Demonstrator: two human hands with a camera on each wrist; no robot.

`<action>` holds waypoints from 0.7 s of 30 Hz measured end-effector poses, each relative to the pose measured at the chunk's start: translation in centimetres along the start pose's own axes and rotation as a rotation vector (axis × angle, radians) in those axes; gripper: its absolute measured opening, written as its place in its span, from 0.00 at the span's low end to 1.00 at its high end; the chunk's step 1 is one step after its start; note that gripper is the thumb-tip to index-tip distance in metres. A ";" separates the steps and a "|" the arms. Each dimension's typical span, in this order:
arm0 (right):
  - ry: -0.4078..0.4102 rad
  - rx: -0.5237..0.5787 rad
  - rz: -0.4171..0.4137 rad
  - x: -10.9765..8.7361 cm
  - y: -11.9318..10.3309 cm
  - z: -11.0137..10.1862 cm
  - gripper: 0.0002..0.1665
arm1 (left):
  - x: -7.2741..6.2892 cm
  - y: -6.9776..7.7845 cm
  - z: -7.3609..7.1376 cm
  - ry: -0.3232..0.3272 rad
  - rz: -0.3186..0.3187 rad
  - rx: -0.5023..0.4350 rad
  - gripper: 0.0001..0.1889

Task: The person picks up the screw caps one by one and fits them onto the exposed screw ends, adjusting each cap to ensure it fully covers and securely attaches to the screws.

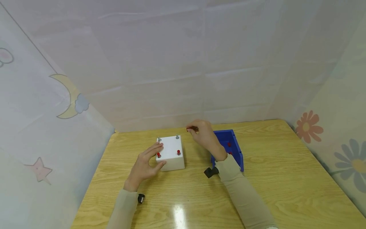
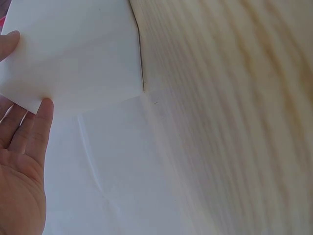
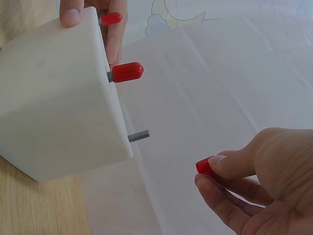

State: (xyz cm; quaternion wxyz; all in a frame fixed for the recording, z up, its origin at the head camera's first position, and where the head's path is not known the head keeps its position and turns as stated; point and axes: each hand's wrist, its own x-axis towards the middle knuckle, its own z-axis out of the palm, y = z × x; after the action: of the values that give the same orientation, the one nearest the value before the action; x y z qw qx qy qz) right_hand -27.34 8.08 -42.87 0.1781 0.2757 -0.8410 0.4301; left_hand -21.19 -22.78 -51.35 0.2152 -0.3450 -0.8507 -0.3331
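A white box (image 1: 171,147) stands on the table with a threaded stud at each top corner. The two near studs wear red caps, one at the right (image 1: 178,152) and one at the left (image 1: 158,155). Both far studs are bare metal; one bare stud (image 3: 139,135) shows closely in the right wrist view. My left hand (image 1: 145,166) holds the box at its left near corner, thumb on the near side and fingers over the top. Beyond the box's right side, my right hand (image 1: 206,136) pinches a red cap (image 3: 202,166) between thumb and fingers, apart from the studs.
A blue bin (image 1: 236,149) with red caps (image 1: 229,144) inside stands to the right, partly hidden by the right forearm. The wooden table (image 1: 286,178) meets a pale cloth backdrop (image 1: 160,105) at the back and sides.
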 end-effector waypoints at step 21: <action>-0.011 0.001 -0.035 0.7 0.1 0.5 0.06 | -0.1 -0.1 0.1 -0.003 -0.010 -0.004 0.33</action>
State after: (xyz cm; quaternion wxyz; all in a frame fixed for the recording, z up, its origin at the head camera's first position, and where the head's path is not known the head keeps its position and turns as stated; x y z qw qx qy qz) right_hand -28.01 7.51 -42.85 0.1809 0.2928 -0.8367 0.4259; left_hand -21.25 -22.81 -51.50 0.2115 -0.3418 -0.8520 -0.3355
